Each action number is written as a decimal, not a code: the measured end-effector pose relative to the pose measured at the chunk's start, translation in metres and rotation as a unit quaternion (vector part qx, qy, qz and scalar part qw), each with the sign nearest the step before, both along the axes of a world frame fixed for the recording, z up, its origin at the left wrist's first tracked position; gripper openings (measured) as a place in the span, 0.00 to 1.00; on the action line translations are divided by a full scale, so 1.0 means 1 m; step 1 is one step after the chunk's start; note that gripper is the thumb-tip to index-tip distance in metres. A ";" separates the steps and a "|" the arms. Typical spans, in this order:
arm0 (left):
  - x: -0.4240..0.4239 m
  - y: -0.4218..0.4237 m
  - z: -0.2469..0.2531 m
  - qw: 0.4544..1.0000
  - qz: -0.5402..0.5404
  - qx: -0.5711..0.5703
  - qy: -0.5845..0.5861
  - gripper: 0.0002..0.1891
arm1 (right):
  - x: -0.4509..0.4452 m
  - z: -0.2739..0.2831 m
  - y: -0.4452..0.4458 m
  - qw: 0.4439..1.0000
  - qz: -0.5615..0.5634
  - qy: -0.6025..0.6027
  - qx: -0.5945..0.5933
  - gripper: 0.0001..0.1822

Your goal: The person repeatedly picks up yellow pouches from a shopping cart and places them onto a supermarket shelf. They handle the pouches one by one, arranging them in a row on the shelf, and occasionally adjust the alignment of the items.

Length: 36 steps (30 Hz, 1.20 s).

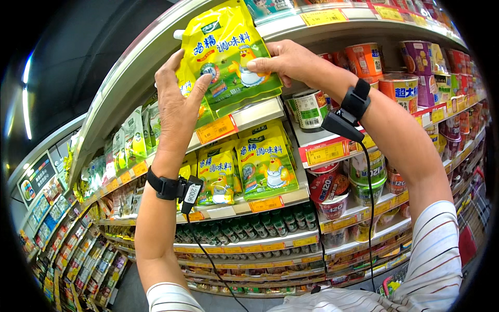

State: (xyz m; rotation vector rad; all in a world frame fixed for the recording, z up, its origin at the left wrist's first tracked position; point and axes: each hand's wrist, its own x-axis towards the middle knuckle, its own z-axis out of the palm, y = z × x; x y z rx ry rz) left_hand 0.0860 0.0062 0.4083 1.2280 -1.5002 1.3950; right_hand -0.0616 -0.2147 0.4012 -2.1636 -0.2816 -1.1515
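A yellow and green pouch of chicken seasoning (230, 58) with a white spout is at the upper shelf. My right hand (278, 62) grips its right edge, thumb on the front. My left hand (177, 87) is at its left side, fingers partly bent and thumb across the lower left front; whether it grips this pouch or a similar one behind is unclear. More of the same yellow pouches (267, 167) stand on the shelf below. Both wrists wear black straps with small cabled devices.
Shelf edges with yellow price tags (217, 130) run just under my hands. Instant noodle tubs (362, 60) and a white-labelled can (310, 109) stand to the right, near my forearm. Green-capped bottles (269, 224) line a lower shelf. A shopping basket (393, 284) shows at lower right.
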 end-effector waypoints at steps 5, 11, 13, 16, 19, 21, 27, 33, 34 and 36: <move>-0.005 -0.013 -0.007 0.986 0.107 0.014 -0.124 0.37 | 0.006 0.005 -0.004 1.000 -0.010 0.006 -0.025 0.25; 0.008 -0.028 -0.008 0.983 0.124 0.064 -0.116 0.34 | 0.009 0.007 -0.007 1.000 -0.001 0.019 -0.015 0.25; 0.009 -0.034 -0.012 0.983 0.131 0.079 -0.103 0.33 | 0.012 0.008 -0.012 0.999 -0.016 0.026 -0.018 0.26; 0.012 -0.041 -0.016 0.977 0.157 0.092 -0.112 0.32 | 0.019 0.010 -0.020 0.999 -0.030 0.043 -0.012 0.28; 0.017 -0.045 -0.019 0.982 0.100 0.154 -0.037 0.30 | 0.022 0.008 -0.026 0.998 -0.044 0.043 -0.006 0.30; 0.021 -0.044 -0.017 0.976 0.114 0.182 -0.040 0.27 | 0.019 0.005 -0.028 0.998 -0.047 0.039 0.006 0.31; 0.012 -0.038 -0.007 0.965 0.095 0.242 -0.025 0.25 | 0.008 -0.006 -0.038 0.995 -0.082 0.050 0.038 0.36; 0.011 -0.031 0.003 0.957 0.080 0.277 -0.015 0.24 | -0.002 -0.018 -0.041 0.992 0.022 0.121 0.041 0.28; 0.010 -0.031 0.004 0.956 0.081 0.282 -0.010 0.24 | -0.002 -0.017 -0.038 0.988 0.023 0.150 0.040 0.23; 0.008 -0.032 0.004 0.955 0.084 0.285 0.000 0.23 | 0.005 -0.013 -0.039 0.986 0.025 0.163 0.036 0.21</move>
